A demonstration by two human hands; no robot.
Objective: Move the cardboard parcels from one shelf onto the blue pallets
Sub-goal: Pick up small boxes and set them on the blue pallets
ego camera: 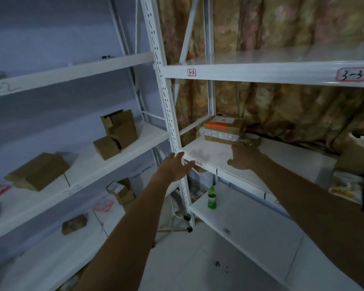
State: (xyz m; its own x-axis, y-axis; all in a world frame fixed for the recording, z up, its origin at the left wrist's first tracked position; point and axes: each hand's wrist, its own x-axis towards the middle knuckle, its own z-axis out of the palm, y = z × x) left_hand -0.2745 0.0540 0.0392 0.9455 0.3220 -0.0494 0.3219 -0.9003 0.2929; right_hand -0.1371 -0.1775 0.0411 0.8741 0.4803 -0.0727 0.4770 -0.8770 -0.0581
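Dim storeroom: white metal shelving (292,162) stands before a patterned curtain (282,28). The left hand (174,166) is spread at the shelf's front edge. The right hand (244,157), fingers loosely extended, is over bare board. The brown cardboard parcel with an orange label (225,129) sits just beyond its fingertips, in the back corner.

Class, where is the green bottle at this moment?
Head view, centre: green bottle upright on the right rack's lower shelf, beside its front post, below the left hand.
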